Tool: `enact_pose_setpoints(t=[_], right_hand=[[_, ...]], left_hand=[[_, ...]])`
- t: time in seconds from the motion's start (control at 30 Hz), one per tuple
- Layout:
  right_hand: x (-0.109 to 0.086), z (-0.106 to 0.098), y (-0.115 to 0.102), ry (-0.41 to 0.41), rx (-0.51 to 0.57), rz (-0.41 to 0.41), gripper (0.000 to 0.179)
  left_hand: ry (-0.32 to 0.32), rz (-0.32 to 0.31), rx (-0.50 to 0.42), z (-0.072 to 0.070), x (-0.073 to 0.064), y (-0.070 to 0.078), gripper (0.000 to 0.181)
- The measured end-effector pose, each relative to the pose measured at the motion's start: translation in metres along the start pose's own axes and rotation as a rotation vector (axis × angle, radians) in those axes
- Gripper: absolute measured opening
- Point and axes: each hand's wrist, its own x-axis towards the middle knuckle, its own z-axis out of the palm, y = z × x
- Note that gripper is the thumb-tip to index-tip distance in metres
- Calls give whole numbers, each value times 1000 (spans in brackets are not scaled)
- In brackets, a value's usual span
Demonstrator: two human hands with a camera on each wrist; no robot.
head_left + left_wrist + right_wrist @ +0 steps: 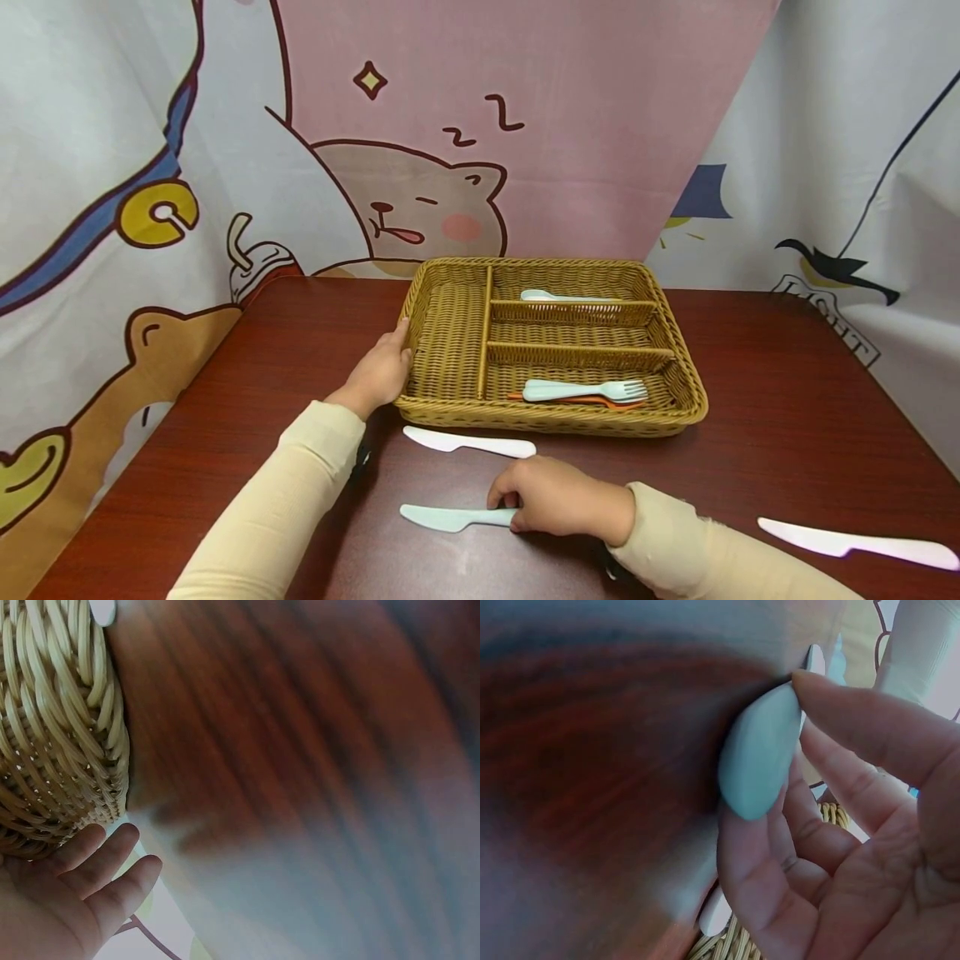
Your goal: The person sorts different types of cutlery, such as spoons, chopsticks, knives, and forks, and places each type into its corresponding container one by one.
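Note:
A pale mint plastic knife [442,517] lies low over the table, its blade to the left. My right hand [558,497] pinches its handle between thumb and fingers; in the right wrist view the rounded handle end [759,754] shows between them. My left hand [378,372] rests at the left rim of a wicker basket [551,418]. In the left wrist view its fingers [120,892] are extended beside the woven outer wall [64,727]. A white knife [468,442] lies between the basket and my right hand.
Another white knife [862,546] lies at the right of the dark red table [285,333]. Mint forks [585,390] and an orange utensil [628,403] sit in the basket's front compartment. A pale utensil [555,296] lies in the back one. Printed cloth [585,125] hangs behind.

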Motion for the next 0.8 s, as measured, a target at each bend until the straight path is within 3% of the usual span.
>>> enact_pose_setpoints(t=[0.33,0.8], right_hand=[[0,-4,2,-27,102,-12,23],[1,-19,-1,7,394,1,21]], left_hand=[[3,1,0,1,1,-1,58],[7,-5,-9,1,0,-1,58]])
